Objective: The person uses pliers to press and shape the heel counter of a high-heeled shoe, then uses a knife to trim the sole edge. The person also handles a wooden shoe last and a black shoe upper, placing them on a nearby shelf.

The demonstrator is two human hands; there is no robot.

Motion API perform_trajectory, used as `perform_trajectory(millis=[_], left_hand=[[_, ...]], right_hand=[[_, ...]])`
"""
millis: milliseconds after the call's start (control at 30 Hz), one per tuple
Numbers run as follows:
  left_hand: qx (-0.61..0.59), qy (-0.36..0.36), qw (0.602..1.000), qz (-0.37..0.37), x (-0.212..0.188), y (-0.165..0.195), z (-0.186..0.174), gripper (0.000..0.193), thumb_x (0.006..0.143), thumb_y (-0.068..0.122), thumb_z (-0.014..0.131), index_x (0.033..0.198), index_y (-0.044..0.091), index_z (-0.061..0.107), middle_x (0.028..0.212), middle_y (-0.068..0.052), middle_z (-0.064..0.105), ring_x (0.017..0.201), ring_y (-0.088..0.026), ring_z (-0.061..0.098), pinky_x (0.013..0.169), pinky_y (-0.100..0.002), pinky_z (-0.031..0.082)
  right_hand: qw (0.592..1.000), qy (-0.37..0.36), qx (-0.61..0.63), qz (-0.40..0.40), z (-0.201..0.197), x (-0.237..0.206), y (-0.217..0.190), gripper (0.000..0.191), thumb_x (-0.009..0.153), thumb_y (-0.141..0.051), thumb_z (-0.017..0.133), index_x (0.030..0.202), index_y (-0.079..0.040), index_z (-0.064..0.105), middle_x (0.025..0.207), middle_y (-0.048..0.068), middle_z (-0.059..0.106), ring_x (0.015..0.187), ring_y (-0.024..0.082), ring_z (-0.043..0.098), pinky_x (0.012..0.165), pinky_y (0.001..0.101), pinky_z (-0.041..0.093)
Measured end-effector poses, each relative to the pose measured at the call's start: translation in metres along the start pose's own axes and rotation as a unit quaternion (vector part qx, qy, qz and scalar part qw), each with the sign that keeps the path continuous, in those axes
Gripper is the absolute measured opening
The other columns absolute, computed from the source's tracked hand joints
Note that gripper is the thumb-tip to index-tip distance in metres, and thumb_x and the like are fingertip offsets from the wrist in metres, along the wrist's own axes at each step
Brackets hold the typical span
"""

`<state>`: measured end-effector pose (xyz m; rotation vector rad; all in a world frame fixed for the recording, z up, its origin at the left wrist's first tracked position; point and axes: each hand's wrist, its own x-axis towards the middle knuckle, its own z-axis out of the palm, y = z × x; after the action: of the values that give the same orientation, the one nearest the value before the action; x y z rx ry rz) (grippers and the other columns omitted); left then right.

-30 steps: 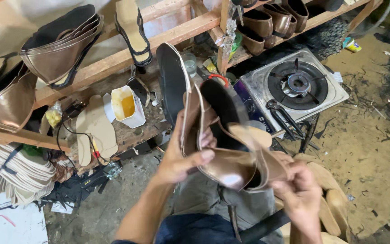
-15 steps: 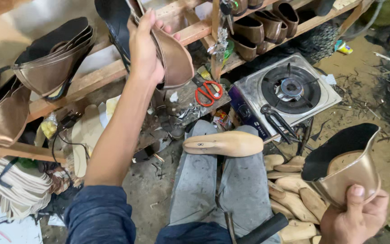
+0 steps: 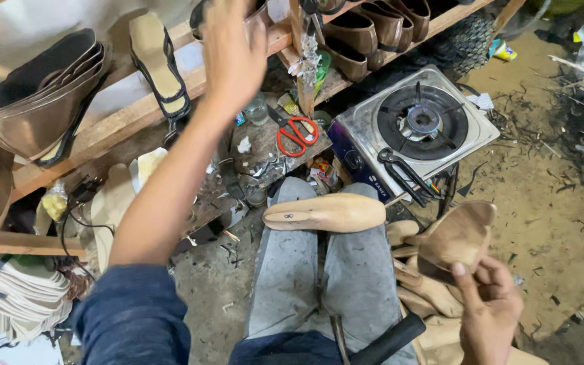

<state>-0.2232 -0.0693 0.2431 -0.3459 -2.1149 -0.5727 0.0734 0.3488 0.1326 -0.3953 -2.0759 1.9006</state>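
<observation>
The right hand (image 3: 491,311) sits at the lower right of the view, fingers curled and thumb pressed against a tan shoe upper (image 3: 457,236), which it grips from below. Beneath that hand, a heap of pale wooden shoe lasts (image 3: 434,290) lies on the floor. A single wooden last (image 3: 324,213) rests across the knees of the grey trousers (image 3: 319,284), lying on its side with the toe pointing right.

Beyond the knees, a low worktop (image 3: 258,142) carries red-handled scissors (image 3: 295,134) near its right end, a small clear jar (image 3: 257,109) just behind them, and scraps. A single-burner gas stove (image 3: 417,128) stands to the right of the worktop, with black pliers (image 3: 403,169) lying on its front edge. White soles (image 3: 8,304) are stacked at the lower left.

The left arm, in a blue sleeve (image 3: 130,318), extends upward to a wooden shelf (image 3: 123,122). The left hand (image 3: 232,51) is at the shelf's front edge, fingers spread and blurred; it appears to touch a dark shoe (image 3: 204,13) there, but whether it grips anything cannot be determined. Bronze uppers (image 3: 35,101) and a flat sandal (image 3: 158,64) lean on the shelf's left part. Brown shoes (image 3: 366,30) line a shelf to the right.
</observation>
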Motion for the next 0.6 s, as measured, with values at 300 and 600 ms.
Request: perform_trajectory(millis=[300,600], left_hand=[[-0.328,-0.335,0.881,-0.058,-0.246,0.207,-0.062,0.059,0.088,0.007,0.077,0.143,0.013,0.058,0.149,-0.019,0.050,0.135,-0.039,0.054,0.112,-0.044,0.047],[-0.323,-0.202,0.921,-0.083,-0.257,0.170,-0.087,0.020,0.089,0.003,0.072,0.107,0.004,0.064,0.127,-0.018,0.069,0.116,-0.038,0.068,0.095,-0.043,0.055]], right_hand=[[0.935,-0.288,-0.206,0.013,0.066,-0.015,0.018,0.027,0.100,-0.021,0.065,0.116,-0.002,0.076,0.098,0.009,0.083,0.093,0.019,0.076,0.090,0.0316,0.057],[0.944,-0.115,0.280,0.129,0.010,0.042,0.046,0.037,0.102,-0.007,0.062,0.137,0.003,0.059,0.124,0.012,0.071,0.113,0.022,0.068,0.103,0.0364,0.053]])
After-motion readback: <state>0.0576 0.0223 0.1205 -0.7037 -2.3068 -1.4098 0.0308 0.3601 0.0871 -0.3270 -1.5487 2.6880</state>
